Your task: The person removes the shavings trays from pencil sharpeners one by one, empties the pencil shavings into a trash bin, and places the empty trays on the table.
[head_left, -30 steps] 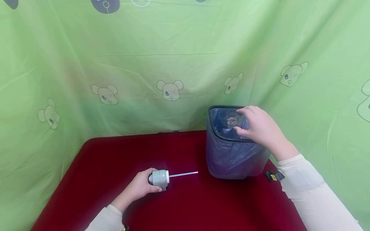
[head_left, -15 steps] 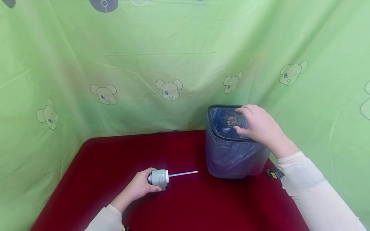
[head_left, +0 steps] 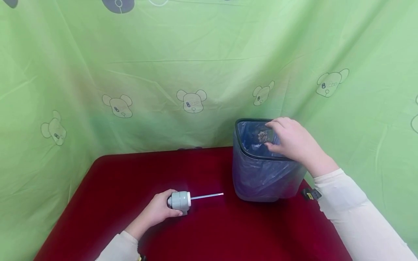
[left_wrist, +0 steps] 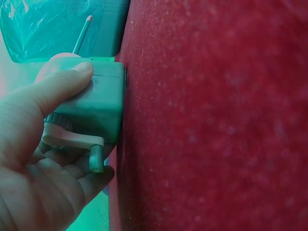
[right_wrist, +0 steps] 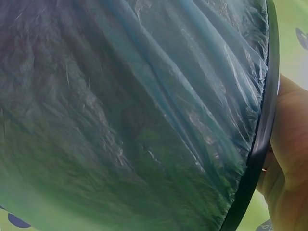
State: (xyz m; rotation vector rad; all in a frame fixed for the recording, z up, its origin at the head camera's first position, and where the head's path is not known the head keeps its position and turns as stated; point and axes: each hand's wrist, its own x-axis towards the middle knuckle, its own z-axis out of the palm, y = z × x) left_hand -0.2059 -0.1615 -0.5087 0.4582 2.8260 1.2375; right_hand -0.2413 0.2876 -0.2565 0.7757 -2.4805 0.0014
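Observation:
My left hand grips a grey-green crank pencil sharpener that lies on the red table, thumb on its near side. A pencil sticks out of its pale front, pointing right toward the bin. In the left wrist view, the crank handle is at the rear, close to the palm. My right hand is over the mouth of a bin, pinching a see-through shavings drawer between thumb and fingers. Grey-brown pencil shavings show at the drawer. In the right wrist view, the bin's liner hides the drawer.
A dark rim runs round the bin, which stands upright at the table's right side. Red cloth covers the table. Green curtains with bear heads hang close behind and on both sides.
The shavings have shifted slightly and look more loosely heaped, while the drawer's angle in my right hand changes a little. My left hand, the sharpener and the bin stay put.

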